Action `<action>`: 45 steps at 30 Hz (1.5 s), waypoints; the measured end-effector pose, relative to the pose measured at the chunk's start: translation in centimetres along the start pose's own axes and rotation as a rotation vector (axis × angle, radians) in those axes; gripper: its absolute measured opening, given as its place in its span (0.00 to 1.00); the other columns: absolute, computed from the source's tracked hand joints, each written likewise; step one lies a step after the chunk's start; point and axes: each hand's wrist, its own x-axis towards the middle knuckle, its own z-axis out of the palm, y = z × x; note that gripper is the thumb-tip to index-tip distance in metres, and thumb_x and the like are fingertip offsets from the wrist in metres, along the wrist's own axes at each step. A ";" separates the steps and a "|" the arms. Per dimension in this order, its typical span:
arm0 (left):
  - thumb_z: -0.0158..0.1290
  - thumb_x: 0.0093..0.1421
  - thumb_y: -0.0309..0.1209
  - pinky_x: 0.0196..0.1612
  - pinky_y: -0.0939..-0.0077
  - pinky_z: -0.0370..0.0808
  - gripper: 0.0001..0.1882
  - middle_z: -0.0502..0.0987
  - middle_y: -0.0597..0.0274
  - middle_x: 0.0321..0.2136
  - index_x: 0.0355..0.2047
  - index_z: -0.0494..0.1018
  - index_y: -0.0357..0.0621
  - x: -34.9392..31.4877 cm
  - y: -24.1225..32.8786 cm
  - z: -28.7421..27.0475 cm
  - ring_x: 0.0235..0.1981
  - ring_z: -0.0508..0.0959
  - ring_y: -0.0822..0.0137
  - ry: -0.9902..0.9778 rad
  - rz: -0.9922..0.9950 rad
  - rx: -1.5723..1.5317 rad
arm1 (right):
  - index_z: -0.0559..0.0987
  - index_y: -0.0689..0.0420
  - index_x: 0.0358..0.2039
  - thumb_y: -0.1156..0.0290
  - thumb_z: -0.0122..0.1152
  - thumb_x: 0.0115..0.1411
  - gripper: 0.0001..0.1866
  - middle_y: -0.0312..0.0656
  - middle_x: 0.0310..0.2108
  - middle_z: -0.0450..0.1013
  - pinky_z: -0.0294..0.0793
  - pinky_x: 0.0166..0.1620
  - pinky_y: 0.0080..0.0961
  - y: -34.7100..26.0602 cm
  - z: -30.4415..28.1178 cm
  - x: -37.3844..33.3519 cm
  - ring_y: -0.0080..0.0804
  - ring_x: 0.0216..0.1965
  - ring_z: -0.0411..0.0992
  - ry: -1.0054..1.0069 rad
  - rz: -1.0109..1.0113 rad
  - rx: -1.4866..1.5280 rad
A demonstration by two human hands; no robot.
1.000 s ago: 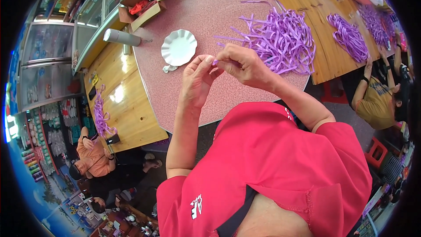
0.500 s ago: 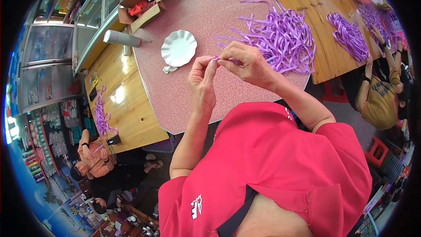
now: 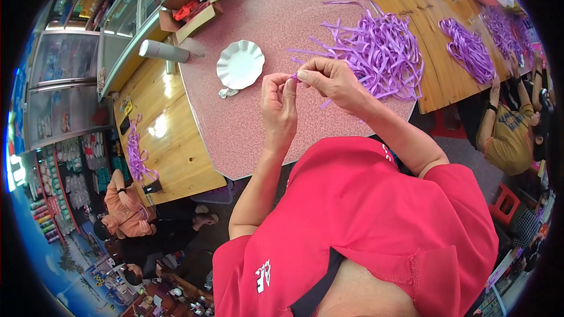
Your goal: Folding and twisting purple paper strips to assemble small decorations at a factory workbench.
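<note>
Over the pink speckled tabletop point(image 3: 264, 17), both my hands meet at one purple ribbon point(image 3: 294, 76). My left hand point(image 3: 279, 100) is closed, pinching the ribbon between thumb and fingers. Close against it, my right hand point(image 3: 332, 82) pinches the same ribbon with thumb and forefinger. Most of that ribbon is hidden by my fingers. Just beyond my right hand lies a large tangled pile of purple ribbons point(image 3: 382, 53). A white scalloped plate point(image 3: 241, 64) rests to the left of my hands, with a small white crumpled thing point(image 3: 228, 93) by its near rim.
A grey cylinder point(image 3: 164, 51) and an open cardboard box point(image 3: 202, 20) stand at the far left. More ribbon bundles lie on the left wooden table point(image 3: 176, 147) and the right wooden table point(image 3: 435, 70). People sit at both sides. A red stool point(image 3: 505, 202) stands at right.
My hands have shifted slightly to the right, still pinching the ribbon together. My right fingers have curled in more. The person at left has moved their arms.
</note>
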 end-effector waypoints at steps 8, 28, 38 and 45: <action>0.57 0.60 0.26 0.44 0.65 0.68 0.08 0.70 0.56 0.34 0.36 0.70 0.39 1.0 0.5 0.0 0.37 0.71 0.58 0.170 0.616 0.562 | 0.80 0.57 0.29 0.65 0.62 0.60 0.09 0.25 0.16 0.62 0.48 0.18 0.15 -0.1 -0.2 -0.2 0.11 0.15 0.53 -0.032 0.389 0.583; 0.54 0.63 0.26 0.41 0.80 0.73 0.07 0.77 0.64 0.34 0.41 0.74 0.38 0.9 0.4 0.1 0.36 0.75 0.76 0.017 -0.007 -0.065 | 0.80 0.58 0.30 0.66 0.61 0.62 0.09 0.27 0.20 0.67 0.53 0.19 0.12 -0.3 -0.7 0.3 0.10 0.17 0.56 -0.022 0.347 0.472; 0.60 0.54 0.23 0.43 0.65 0.68 0.10 0.74 0.60 0.33 0.38 0.75 0.42 1.9 0.0 -0.3 0.37 0.74 0.59 0.150 0.750 0.675 | 0.74 0.57 0.32 0.69 0.58 0.63 0.06 0.31 0.23 0.68 0.51 0.17 0.10 0.6 -1.0 0.8 0.10 0.17 0.55 -0.081 0.612 0.946; 0.59 0.56 0.25 0.44 0.66 0.67 0.08 0.74 0.60 0.33 0.35 0.73 0.42 1.5 -0.4 -0.2 0.37 0.74 0.60 0.205 0.631 0.594 | 0.74 0.57 0.33 0.69 0.57 0.63 0.06 0.30 0.24 0.67 0.51 0.17 0.10 0.0 -0.8 0.7 0.10 0.16 0.55 -0.104 0.582 0.910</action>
